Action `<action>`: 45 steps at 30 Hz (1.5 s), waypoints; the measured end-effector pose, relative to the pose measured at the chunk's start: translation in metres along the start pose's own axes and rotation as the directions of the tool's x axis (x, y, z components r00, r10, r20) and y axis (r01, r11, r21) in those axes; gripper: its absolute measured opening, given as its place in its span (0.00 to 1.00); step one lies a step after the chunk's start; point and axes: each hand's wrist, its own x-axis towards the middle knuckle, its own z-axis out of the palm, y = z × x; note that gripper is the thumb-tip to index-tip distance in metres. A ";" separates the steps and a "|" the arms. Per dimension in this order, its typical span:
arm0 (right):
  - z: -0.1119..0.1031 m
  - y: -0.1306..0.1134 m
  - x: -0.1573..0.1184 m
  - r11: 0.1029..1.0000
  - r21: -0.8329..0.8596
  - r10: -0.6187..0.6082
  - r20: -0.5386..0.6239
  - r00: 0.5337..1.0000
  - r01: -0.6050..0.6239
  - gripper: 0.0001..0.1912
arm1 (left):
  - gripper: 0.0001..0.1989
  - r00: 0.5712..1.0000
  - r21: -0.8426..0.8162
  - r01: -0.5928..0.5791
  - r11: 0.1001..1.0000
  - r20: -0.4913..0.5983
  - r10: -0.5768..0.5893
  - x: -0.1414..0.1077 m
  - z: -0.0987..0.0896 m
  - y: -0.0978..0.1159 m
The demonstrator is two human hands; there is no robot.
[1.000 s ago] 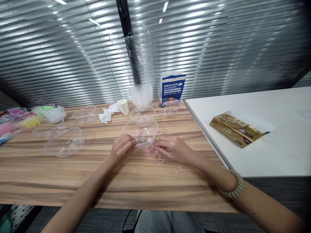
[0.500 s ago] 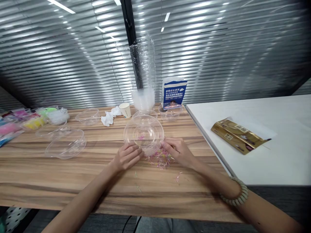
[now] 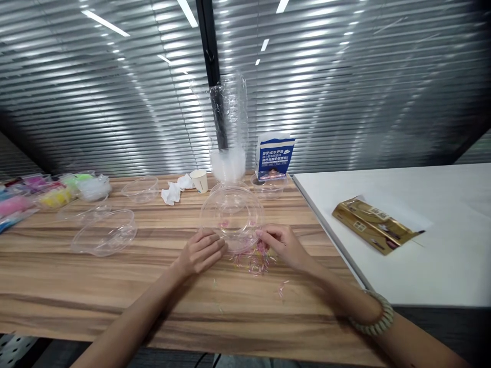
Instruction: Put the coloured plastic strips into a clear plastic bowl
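Observation:
A clear round plastic bowl [image 3: 232, 214] is tilted on the wooden table in front of me, with a few pink bits showing in or through it. My left hand [image 3: 204, 250] has its fingers curled at the bowl's lower left edge. At the lower right edge, my right hand [image 3: 280, 244] pinches the rim between thumb and fingers; whether a small bit is also in that pinch is hidden. Loose pink and yellow bits [image 3: 258, 263], short and thin, lie scattered just below the bowl, between my hands. A bracelet sits on my right forearm.
Clear containers [image 3: 105, 232] stand at left, beside bags of coloured material [image 3: 57, 193]. Behind the bowl are crumpled tissue [image 3: 171, 194], a paper cup [image 3: 199, 181], stacked clear containers [image 3: 229, 164] and a blue-white packet [image 3: 274, 157]. A gold wrapper [image 3: 378, 222] lies on the white table.
The whole scene sits slightly lower in view as my head tilts up. Both hands stay at the bowl's edge; a pink patch now also shows near its right side.

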 end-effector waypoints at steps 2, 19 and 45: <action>0.000 0.000 0.000 1.000 0.004 0.000 0.007 1.000 0.000 0.22 | 0.09 0.999 0.027 0.034 0.999 -0.004 -0.034 -0.002 0.001 -0.001; 0.003 0.010 0.002 0.955 0.241 0.206 -0.130 0.970 -0.170 0.19 | 0.14 0.679 -0.036 0.707 0.706 -0.245 -0.692 -0.028 0.018 -0.034; -0.007 0.011 0.004 0.985 0.165 0.126 -0.455 0.882 -0.056 0.18 | 0.12 0.673 -0.121 0.685 0.718 0.482 -0.561 -0.039 0.036 -0.026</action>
